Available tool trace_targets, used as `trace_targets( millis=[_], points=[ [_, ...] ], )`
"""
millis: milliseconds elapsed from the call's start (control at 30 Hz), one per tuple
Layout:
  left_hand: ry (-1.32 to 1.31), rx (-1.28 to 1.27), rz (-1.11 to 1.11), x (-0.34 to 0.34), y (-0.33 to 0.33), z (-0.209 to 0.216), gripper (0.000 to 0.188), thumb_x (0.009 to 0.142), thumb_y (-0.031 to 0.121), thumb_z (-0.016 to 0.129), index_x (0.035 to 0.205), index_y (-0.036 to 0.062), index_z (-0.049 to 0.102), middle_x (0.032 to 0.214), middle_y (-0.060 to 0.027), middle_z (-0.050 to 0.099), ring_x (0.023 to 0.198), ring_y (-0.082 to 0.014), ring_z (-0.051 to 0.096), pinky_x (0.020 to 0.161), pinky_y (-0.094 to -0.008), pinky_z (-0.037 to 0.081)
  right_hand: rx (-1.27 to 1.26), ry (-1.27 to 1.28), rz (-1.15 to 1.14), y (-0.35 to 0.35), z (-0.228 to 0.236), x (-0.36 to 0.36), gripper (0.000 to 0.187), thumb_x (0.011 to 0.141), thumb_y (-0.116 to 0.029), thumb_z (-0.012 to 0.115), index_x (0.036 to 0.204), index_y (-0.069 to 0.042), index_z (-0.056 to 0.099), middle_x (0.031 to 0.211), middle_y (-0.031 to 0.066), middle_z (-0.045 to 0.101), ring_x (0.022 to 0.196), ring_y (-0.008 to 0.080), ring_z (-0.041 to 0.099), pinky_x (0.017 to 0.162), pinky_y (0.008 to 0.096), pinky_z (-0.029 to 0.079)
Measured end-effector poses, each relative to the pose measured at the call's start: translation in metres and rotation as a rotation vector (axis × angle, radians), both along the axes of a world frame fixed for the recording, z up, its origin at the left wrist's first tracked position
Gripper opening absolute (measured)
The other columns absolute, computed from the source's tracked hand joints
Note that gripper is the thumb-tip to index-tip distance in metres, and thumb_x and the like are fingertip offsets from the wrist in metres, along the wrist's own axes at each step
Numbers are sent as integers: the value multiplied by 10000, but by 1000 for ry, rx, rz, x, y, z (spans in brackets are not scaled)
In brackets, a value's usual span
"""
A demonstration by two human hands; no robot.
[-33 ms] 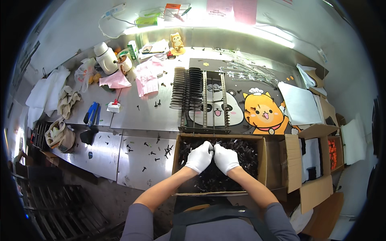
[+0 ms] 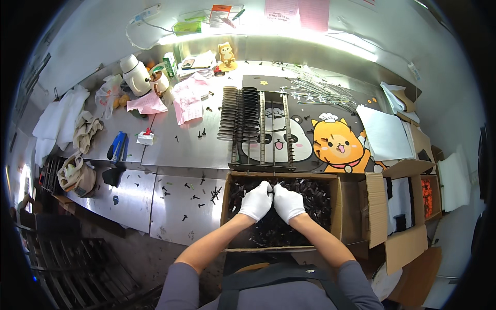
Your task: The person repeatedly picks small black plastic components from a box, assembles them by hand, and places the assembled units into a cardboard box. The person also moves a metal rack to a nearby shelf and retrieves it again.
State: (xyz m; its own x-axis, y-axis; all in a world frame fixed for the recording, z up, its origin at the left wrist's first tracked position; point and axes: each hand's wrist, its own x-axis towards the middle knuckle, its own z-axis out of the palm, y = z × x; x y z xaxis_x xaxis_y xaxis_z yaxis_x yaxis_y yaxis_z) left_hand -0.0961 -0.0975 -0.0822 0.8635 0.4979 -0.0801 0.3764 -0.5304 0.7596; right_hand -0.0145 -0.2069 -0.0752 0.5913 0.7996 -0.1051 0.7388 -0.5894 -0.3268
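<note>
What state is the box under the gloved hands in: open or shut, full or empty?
Open, not empty: nothing closes the box, and small black pieces spread inside it. How deep they lie, I cannot tell.

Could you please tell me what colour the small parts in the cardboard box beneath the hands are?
Mostly black; the small parts show best in the head view.

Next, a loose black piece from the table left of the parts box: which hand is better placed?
Probably the left hand: it is nearer those black pieces; the right hand is farther across the box.
</note>
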Motion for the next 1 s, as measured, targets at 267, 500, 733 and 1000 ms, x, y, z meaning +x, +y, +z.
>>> trace_targets(
  millis=[267,500,733,1000],
  points=[
    [102,-1290,58,-10,20,15,139,881,100,647,919,76,515,816,-56,604,646,-117,539,506,-241,433,220,202,48,-13,6,8,199,828,-168,653,992,-103,559,779,182,654,671,369,650,598,452,519],
    [-147,460,-427,-25,36,41,196,791,51,642,983,88,635,904,-110,653,869,-319,645,749,-393,537,50,1302,9,-32,43,25,320,808,-151,673,1068,-21,540,848,54,668,644,106,633,462,232,456],
    [17,-344,-137,-35,-1,29,246,908,294,652,956,52,640,891,-80,672,842,-198,646,771,-328,499,239,1306,-72,-32,42,18,351,757,-6,620,1081,-46,494,917,88,635,702,109,611,518,234,472],
    [211,-962,-17,-20,-13,24,147,911,224,585,881,87,628,784,6,604,671,-89,558,530,-241,445,230,22,-42,-22,8,7,359,833,-199,641,1153,-104,509,888,147,687,740,355,673,667,439,541]
  ],
)
